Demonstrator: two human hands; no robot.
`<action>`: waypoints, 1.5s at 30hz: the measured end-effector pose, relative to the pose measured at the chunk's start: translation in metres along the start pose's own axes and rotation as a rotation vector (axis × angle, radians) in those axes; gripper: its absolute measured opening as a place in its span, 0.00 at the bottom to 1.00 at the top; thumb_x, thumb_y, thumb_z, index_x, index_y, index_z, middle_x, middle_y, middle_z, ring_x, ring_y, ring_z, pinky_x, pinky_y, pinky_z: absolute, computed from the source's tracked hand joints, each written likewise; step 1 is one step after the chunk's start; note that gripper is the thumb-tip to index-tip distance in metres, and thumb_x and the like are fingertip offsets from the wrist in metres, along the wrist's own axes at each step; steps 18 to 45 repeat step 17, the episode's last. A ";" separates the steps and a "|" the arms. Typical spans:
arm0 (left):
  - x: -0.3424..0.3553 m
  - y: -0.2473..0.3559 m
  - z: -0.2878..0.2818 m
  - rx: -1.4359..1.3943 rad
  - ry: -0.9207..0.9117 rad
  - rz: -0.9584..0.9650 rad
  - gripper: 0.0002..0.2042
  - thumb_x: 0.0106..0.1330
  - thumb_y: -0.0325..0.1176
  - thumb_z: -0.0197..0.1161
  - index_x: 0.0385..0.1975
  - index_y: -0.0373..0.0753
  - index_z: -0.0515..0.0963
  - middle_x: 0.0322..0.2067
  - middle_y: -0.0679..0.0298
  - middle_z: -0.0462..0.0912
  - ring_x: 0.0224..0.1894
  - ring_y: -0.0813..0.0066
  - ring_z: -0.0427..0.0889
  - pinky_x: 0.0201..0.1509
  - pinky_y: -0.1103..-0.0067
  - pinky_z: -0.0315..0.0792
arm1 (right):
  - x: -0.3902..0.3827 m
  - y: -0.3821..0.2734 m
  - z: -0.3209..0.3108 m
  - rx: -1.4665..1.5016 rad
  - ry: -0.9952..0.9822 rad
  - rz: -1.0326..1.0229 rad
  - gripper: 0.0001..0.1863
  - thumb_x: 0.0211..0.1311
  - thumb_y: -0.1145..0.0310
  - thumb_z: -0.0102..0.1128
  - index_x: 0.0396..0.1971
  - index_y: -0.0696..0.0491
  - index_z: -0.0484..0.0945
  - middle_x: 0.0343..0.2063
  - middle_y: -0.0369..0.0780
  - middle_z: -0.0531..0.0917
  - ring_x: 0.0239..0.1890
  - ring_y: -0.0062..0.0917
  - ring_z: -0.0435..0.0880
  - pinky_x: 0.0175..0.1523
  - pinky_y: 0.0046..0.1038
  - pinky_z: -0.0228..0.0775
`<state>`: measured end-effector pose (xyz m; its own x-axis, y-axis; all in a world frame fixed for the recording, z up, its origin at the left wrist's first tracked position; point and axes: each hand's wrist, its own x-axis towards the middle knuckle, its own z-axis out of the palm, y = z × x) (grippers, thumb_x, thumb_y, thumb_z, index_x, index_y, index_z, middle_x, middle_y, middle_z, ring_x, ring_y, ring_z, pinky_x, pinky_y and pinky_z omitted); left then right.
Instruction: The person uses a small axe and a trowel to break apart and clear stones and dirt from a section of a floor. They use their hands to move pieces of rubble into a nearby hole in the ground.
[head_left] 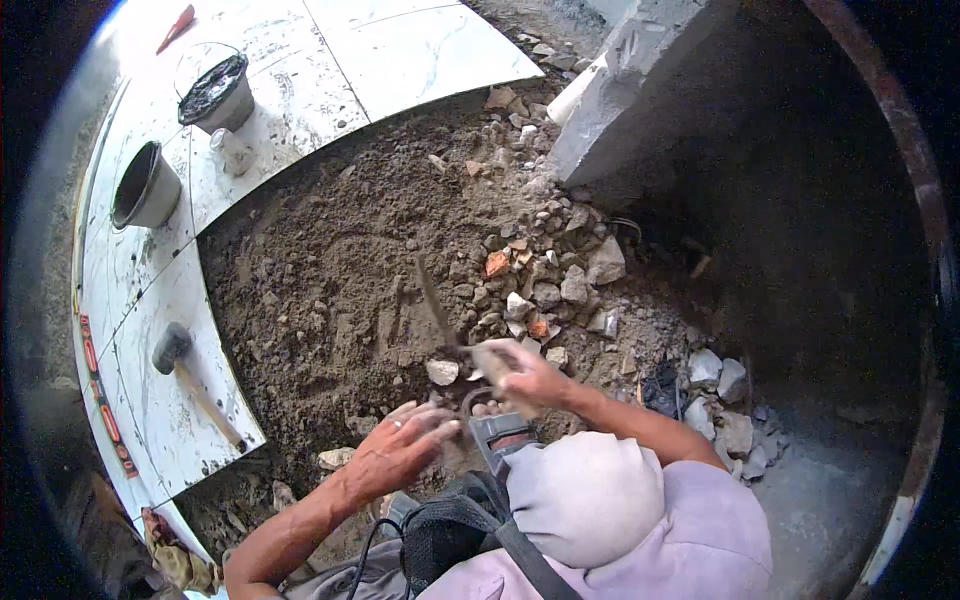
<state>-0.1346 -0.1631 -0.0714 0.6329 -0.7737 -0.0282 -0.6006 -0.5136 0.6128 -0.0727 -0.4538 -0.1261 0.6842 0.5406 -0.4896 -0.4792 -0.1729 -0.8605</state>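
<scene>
My right hand (525,375) is wrapped round the pale handle of a trowel (437,305), whose thin dark blade shows nearly edge-on and slants away over the soil. Left of it, my left hand (405,447) hovers low above the ground, blurred, its fingers spread with nothing seen in them. A ring is on one finger. Between and just beyond the hands lies a pale stone (442,372) on loose brown soil (330,280). Broken stones and orange brick bits (497,263) lie heaped beyond the right hand.
Large white tiles (290,60) border the soil at left and far side. On them stand two dark buckets (148,190) (222,98), a clear jar (232,152), a black-headed mallet (172,350) and a red spirit level (105,400). A concrete pillar (620,90) rises at far right.
</scene>
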 end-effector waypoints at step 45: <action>-0.058 -0.080 0.054 -0.050 -0.363 -0.171 0.14 0.58 0.44 0.55 0.33 0.39 0.69 0.20 0.49 0.77 0.27 0.44 0.77 0.31 0.57 0.69 | -0.341 0.235 0.019 -0.872 1.016 0.471 0.26 0.46 0.62 0.61 0.45 0.55 0.63 0.36 0.58 0.77 0.38 0.53 0.77 0.43 0.47 0.69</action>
